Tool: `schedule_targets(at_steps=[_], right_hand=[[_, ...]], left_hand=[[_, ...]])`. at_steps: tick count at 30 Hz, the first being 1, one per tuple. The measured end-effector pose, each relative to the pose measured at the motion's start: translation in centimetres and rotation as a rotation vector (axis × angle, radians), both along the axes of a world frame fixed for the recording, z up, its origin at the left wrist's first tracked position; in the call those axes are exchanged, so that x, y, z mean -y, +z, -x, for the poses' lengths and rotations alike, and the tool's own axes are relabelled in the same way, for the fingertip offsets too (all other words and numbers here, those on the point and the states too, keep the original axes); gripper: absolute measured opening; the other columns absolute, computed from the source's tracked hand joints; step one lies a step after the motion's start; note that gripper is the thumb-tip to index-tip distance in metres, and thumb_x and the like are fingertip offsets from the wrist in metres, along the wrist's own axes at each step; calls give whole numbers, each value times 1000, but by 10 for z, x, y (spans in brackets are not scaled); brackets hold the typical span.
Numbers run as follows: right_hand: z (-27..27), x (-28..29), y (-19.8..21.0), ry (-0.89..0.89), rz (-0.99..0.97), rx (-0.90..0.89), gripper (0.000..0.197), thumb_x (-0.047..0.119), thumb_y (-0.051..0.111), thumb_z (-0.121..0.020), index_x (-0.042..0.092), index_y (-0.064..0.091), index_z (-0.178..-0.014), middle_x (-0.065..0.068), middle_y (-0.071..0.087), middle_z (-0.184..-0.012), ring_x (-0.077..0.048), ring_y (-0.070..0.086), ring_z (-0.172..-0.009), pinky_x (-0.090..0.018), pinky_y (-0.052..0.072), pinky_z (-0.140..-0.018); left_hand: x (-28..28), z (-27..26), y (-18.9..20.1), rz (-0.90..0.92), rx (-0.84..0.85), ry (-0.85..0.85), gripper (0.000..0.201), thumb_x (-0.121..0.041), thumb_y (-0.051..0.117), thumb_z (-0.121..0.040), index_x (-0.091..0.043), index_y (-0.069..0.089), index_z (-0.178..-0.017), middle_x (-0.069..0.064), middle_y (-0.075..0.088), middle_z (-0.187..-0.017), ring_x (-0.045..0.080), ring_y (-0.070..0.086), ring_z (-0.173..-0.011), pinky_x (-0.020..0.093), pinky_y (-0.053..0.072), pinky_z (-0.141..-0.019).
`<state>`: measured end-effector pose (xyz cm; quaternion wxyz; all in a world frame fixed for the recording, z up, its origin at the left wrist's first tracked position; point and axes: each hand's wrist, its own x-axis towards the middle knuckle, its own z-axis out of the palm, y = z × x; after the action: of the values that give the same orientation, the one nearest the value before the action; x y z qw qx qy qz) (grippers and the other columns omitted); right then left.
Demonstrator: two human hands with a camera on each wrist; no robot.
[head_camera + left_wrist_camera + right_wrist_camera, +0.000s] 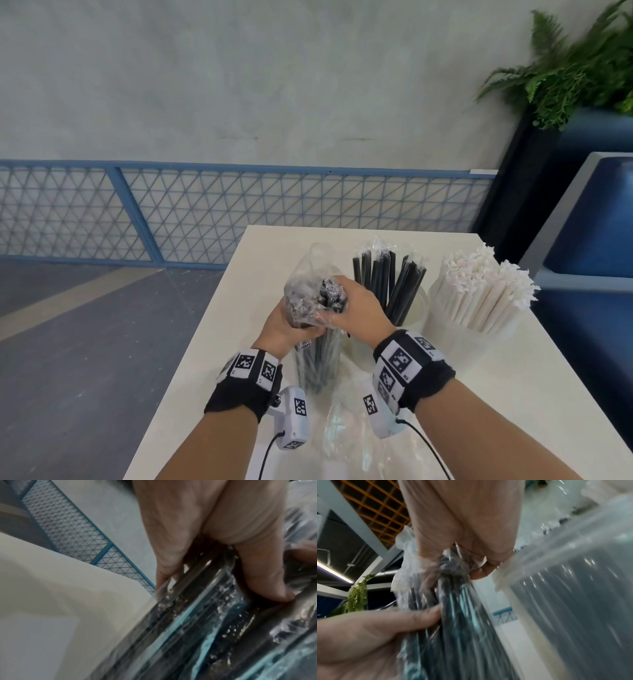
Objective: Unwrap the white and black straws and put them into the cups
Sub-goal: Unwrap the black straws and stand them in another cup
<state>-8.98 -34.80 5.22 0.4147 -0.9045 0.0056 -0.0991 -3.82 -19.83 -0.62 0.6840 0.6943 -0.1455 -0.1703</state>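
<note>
1. Both hands meet over the near middle of the white surface [513, 394], clamped on one clear plastic bag [310, 274] of black straws [318, 363].
2. The left hand [284, 323] curls round the bag from the left side, thumb pressed on the plastic; the left wrist view shows its fingers [267, 574] closed on the glossy wrap.
3. The right hand [356, 308] grips the bunched plastic and the straw tops at the bag's upper part; the right wrist view shows its fingers curled there.
4. The bag stands roughly upright, its lower end near the surface; whether it touches is unclear.
5. Just right of the hands, a clear cup [416, 308] holds more black straws still in thin wrappers.
6. Farther right, another cup [479, 339] holds paper-wrapped white straws [486, 291], packed upright.
7. A loose sheet of clear plastic [346, 428] lies on the surface between the forearms.
</note>
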Motion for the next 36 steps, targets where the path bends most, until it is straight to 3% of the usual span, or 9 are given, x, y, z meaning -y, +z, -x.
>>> schedule_targets(at_steps=[2, 4, 12, 17, 22, 26, 29, 31, 36], right_hand=[[1, -5, -6, -119, 75, -46, 61, 38, 72, -74, 23, 48, -129, 3, 62, -118, -21, 50, -117, -40, 25, -112], [3, -9, -10, -200, 140, -69, 63, 43, 68, -77, 27, 43, -133, 4, 58, -124, -20, 40, -125, -48, 5, -115], [2, -8, -11, -306, -87, 45, 61, 42, 72, -75, 23, 52, -130, 4, 55, -129, -14, 36, -131, -41, -5, -114], [-2, -2, 2, -340, -150, 31, 56, 46, 76, -68, 26, 60, -118, 6, 63, -121, -10, 47, -123, -43, -5, -116], [-3, 5, 14, -379, -176, 133, 43, 46, 73, -71, 21, 66, -105, 2, 69, -108, -14, 55, -117, -47, 2, -116], [0, 6, 40, -340, -426, 236, 45, 59, 68, -63, 28, 67, -95, 2, 73, -95, -19, 65, -100, -57, 34, -105], [3, 15, 65, -287, -733, 317, 28, 29, 77, -72, 13, 69, -93, -3, 73, -85, -18, 69, -82, -43, 55, -83], [2, 22, 74, -272, -799, 364, 27, 17, 76, -75, 2, 67, -96, -3, 70, -79, -12, 66, -71, -27, 54, -67], [5, 22, 66, -157, -866, 281, 37, 4, 74, -74, 5, 58, -107, -4, 66, -90, -13, 64, -82, -26, 55, -75]], left_hand=[[0, 1, 1, 22, 1, 14, 49, 16, 74, -65, -8, 58, -105, -5, 72, -85, 2, 70, -77, 14, 53, -64], [0, 0, 2, 36, 1, 9, 52, 19, 72, -65, -9, 57, -106, -7, 74, -80, 2, 70, -77, 15, 53, -64], [3, -6, 13, 2, 62, 26, 62, 10, 81, -59, -15, 57, -109, -3, 70, -96, 2, 69, -87, 17, 54, -73], [9, -4, 18, 15, 63, 7, 63, 16, 74, -66, 2, 50, -123, 6, 68, -102, 2, 69, -85, 16, 54, -72], [14, -2, 24, 9, 117, 26, 64, 7, 79, -65, -17, 52, -118, -1, 68, -109, 4, 67, -98, 19, 52, -84], [11, -3, 24, -67, 134, 39, 64, -3, 84, -63, -10, 55, -120, 1, 70, -108, 8, 67, -100, 28, 54, -91], [6, -3, 17, -91, 106, 55, 68, -2, 84, -62, -9, 53, -122, 3, 69, -110, 14, 65, -105, 34, 50, -97], [6, -2, 15, -119, 110, 66, 66, -3, 84, -63, -12, 54, -121, 0, 68, -109, 14, 64, -106, 31, 49, -97], [9, 1, 18, -158, 133, 48, 61, -1, 83, -64, -31, 52, -108, -11, 65, -104, -4, 61, -96, 10, 48, -83]])
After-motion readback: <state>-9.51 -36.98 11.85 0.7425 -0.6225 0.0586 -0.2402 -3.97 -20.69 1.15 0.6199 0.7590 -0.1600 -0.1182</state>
